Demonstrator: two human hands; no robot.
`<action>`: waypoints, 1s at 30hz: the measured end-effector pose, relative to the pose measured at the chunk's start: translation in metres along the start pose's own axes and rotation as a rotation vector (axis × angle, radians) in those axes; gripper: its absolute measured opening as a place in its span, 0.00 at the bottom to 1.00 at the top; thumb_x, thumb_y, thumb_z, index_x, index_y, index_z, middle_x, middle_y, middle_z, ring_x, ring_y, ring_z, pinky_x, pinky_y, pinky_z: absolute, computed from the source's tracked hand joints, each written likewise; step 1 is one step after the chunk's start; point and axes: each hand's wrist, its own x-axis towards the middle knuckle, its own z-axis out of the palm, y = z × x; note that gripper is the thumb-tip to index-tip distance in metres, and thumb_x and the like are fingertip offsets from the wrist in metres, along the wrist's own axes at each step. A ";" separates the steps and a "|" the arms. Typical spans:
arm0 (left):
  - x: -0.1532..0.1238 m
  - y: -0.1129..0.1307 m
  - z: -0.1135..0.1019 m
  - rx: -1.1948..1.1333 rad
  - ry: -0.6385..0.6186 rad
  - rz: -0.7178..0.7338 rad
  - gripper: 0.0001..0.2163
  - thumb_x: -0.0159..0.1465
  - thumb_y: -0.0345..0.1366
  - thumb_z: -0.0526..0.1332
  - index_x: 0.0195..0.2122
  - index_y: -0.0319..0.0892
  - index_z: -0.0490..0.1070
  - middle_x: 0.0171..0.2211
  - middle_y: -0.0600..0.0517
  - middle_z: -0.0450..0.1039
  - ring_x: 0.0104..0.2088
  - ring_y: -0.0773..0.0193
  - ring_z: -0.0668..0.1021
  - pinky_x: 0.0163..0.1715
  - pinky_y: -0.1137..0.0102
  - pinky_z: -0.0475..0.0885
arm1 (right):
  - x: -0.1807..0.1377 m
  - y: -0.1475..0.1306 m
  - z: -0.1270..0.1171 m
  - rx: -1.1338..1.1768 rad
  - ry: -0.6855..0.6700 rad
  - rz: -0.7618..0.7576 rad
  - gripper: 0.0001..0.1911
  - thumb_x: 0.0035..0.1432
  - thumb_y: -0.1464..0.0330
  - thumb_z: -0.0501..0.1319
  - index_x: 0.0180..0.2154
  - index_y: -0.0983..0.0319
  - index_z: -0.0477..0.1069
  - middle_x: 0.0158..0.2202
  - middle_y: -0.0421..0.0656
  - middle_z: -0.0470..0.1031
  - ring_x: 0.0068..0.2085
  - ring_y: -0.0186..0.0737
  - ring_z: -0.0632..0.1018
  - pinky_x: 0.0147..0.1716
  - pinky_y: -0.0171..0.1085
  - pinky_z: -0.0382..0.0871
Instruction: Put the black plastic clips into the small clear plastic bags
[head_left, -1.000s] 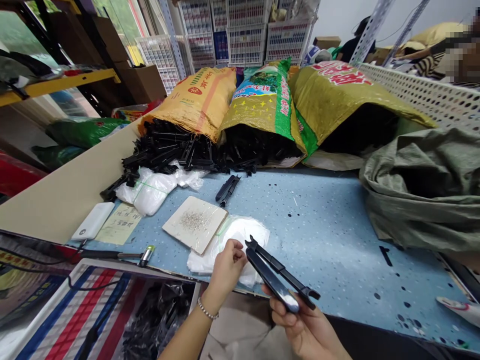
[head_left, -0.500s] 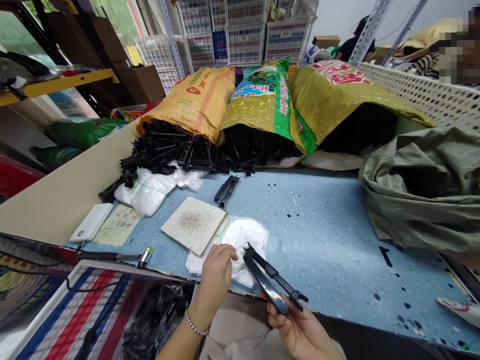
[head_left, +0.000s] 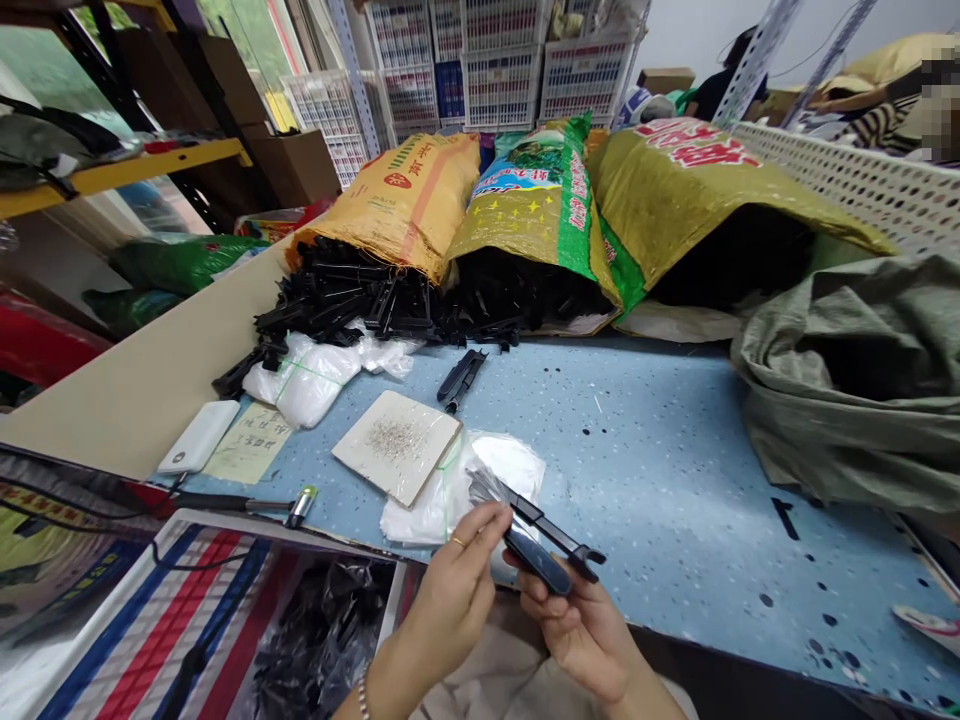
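Observation:
My right hand (head_left: 581, 630) grips a pair of long, narrow black plastic parts (head_left: 538, 562), one smooth and rounded, the other slimmer with a forked end. They form a narrow V pointing away from me. A clear plastic bag (head_left: 487, 485) covers their far end. At its edge, the fingers of my left hand (head_left: 459, 590) are pinched together against the bag and the smooth part. Just beyond lies a stack of clear bags (head_left: 420, 515) with a green tie. A square board (head_left: 397, 445) with small metal bits on it rests partly on that stack.
Two similar black parts (head_left: 460, 380) lie farther back. Open woven sacks (head_left: 420, 190) spill black parts along the table's rear. A hammer (head_left: 300, 507), a white power bank (head_left: 199, 437) and a paper note (head_left: 251, 445) sit left. A grey-green sack (head_left: 847, 440) stands right.
My left hand has moved right and up to the black parts. A clear bag now covers their far end, which was bare before. My right hand keeps hold of them.

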 end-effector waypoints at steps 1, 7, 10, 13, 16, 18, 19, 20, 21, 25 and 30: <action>-0.001 -0.003 -0.002 -0.007 0.033 -0.013 0.30 0.63 0.22 0.47 0.66 0.47 0.48 0.64 0.44 0.55 0.63 0.59 0.62 0.61 0.63 0.63 | 0.000 0.001 0.001 0.024 -0.040 -0.012 0.22 0.56 0.70 0.65 0.50 0.72 0.64 0.31 0.40 0.69 0.27 0.21 0.71 0.24 0.13 0.68; 0.000 -0.018 0.015 0.089 0.234 -0.071 0.30 0.65 0.22 0.46 0.67 0.46 0.42 0.65 0.42 0.50 0.65 0.58 0.58 0.62 0.60 0.61 | -0.002 0.014 -0.003 0.152 -0.181 -0.053 0.26 0.57 0.75 0.64 0.54 0.72 0.59 0.31 0.36 0.66 0.26 0.18 0.70 0.21 0.08 0.63; -0.003 -0.003 0.025 0.110 0.221 0.026 0.31 0.64 0.21 0.46 0.67 0.43 0.41 0.64 0.41 0.51 0.65 0.59 0.57 0.62 0.62 0.61 | 0.000 0.014 -0.006 0.054 -0.114 -0.021 0.21 0.58 0.72 0.64 0.51 0.70 0.63 0.31 0.37 0.66 0.26 0.18 0.69 0.22 0.08 0.64; -0.007 0.008 0.023 0.073 0.156 0.125 0.31 0.63 0.20 0.46 0.67 0.42 0.43 0.63 0.42 0.54 0.65 0.60 0.58 0.62 0.65 0.62 | -0.004 0.008 -0.005 -0.128 -0.057 -0.037 0.16 0.58 0.67 0.65 0.45 0.69 0.68 0.31 0.38 0.68 0.27 0.20 0.69 0.22 0.11 0.66; -0.007 0.002 0.015 0.069 0.197 0.072 0.29 0.64 0.21 0.47 0.67 0.42 0.45 0.63 0.41 0.55 0.64 0.59 0.60 0.62 0.63 0.62 | -0.012 0.007 -0.001 -0.141 -0.056 -0.097 0.18 0.56 0.67 0.66 0.46 0.69 0.68 0.29 0.37 0.67 0.25 0.19 0.68 0.19 0.11 0.64; -0.007 -0.004 0.014 0.093 0.248 0.008 0.29 0.64 0.22 0.48 0.67 0.43 0.45 0.63 0.40 0.54 0.64 0.58 0.60 0.61 0.62 0.63 | -0.016 0.011 0.000 -0.073 -0.067 -0.127 0.21 0.54 0.70 0.67 0.49 0.69 0.67 0.28 0.34 0.66 0.22 0.17 0.67 0.16 0.09 0.59; -0.008 -0.005 0.015 0.112 0.259 -0.003 0.30 0.64 0.22 0.48 0.67 0.43 0.44 0.63 0.39 0.53 0.64 0.58 0.60 0.60 0.61 0.64 | -0.015 0.014 0.001 -0.052 -0.063 -0.139 0.22 0.52 0.71 0.68 0.49 0.69 0.67 0.27 0.34 0.65 0.22 0.17 0.67 0.15 0.08 0.58; -0.009 -0.003 0.017 0.135 0.255 0.005 0.30 0.64 0.21 0.48 0.67 0.42 0.43 0.63 0.38 0.53 0.64 0.57 0.59 0.60 0.61 0.64 | -0.014 0.017 0.001 -0.050 -0.041 -0.146 0.21 0.52 0.71 0.68 0.48 0.69 0.68 0.26 0.33 0.65 0.21 0.17 0.67 0.15 0.08 0.57; -0.011 0.001 0.020 0.160 0.241 0.034 0.31 0.64 0.21 0.48 0.67 0.41 0.41 0.62 0.38 0.54 0.64 0.57 0.59 0.60 0.61 0.65 | -0.011 0.019 0.002 -0.066 -0.004 -0.151 0.19 0.51 0.70 0.69 0.45 0.68 0.70 0.26 0.34 0.66 0.21 0.17 0.67 0.16 0.08 0.58; -0.021 0.030 0.023 0.173 0.079 0.189 0.32 0.63 0.22 0.49 0.67 0.39 0.41 0.59 0.39 0.62 0.61 0.57 0.65 0.58 0.64 0.67 | 0.001 0.016 0.007 -0.406 0.253 -0.279 0.17 0.45 0.62 0.73 0.31 0.66 0.71 0.25 0.36 0.69 0.22 0.21 0.69 0.19 0.16 0.66; -0.019 0.041 0.007 -0.029 -0.094 0.153 0.31 0.62 0.23 0.51 0.66 0.41 0.44 0.60 0.38 0.59 0.60 0.57 0.67 0.55 0.65 0.70 | -0.005 0.008 0.020 -1.301 0.604 -0.551 0.13 0.54 0.60 0.65 0.37 0.62 0.71 0.27 0.39 0.71 0.28 0.36 0.73 0.25 0.31 0.71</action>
